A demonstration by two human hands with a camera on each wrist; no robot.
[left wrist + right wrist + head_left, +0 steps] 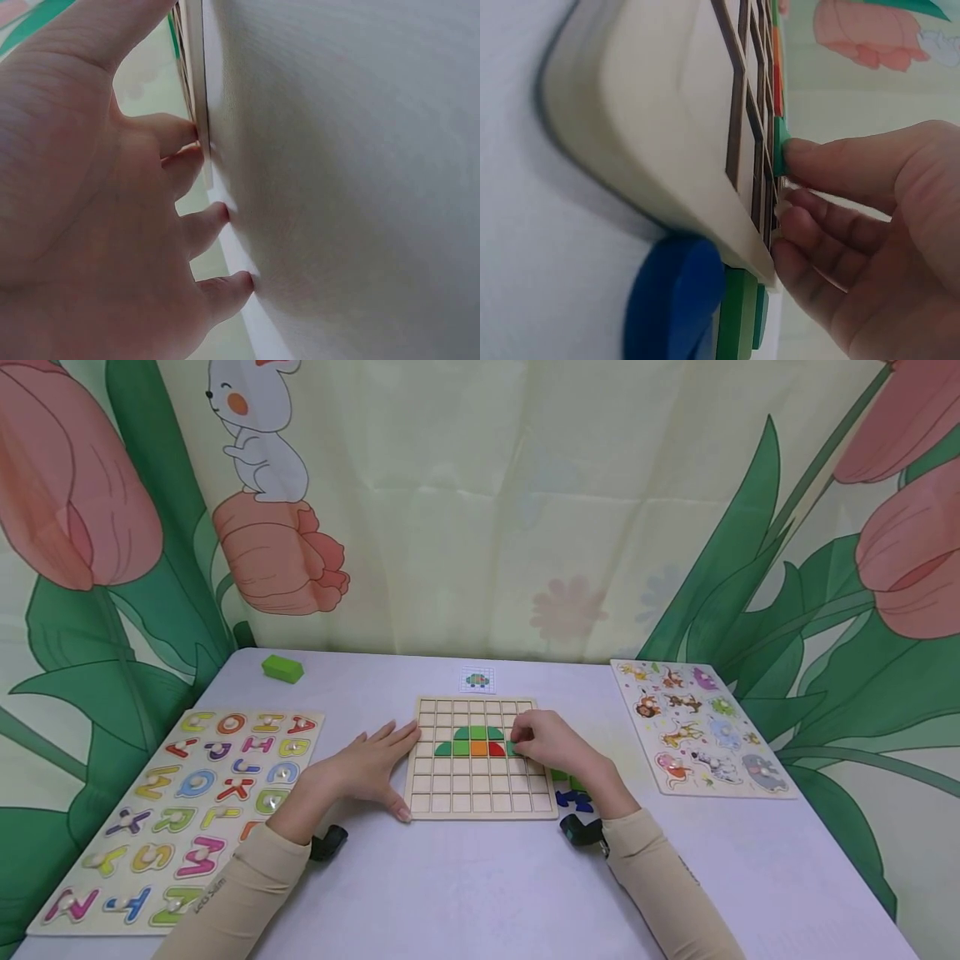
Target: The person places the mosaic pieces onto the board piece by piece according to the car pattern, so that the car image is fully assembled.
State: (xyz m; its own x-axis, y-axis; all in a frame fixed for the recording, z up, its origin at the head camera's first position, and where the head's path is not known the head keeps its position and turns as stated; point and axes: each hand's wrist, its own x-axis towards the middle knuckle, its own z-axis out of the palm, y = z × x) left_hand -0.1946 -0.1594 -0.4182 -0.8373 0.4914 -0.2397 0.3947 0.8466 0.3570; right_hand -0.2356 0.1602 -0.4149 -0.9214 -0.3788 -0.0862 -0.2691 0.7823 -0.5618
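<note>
A wooden grid board (480, 807) lies in the middle of the table, with several green pieces, an orange square (478, 748) and a red piece with a rounded corner (496, 749) set in its cells. My left hand (362, 768) rests at the board's left edge, fingers spread, thumb by the near left corner. In the left wrist view, fingertips touch the board's side and the tabletop. With thumb and fingertips, my right hand (558, 745) pinches a green piece (781, 146) over the grid, just right of the red one.
Blue pieces (574, 801) and green ones lie beside the board's right edge, partly under my right forearm. A small pattern card (477, 680) is behind the board. A letter puzzle (168, 777) lies left, an animal puzzle (705, 727) right, a green block (282, 668) back left.
</note>
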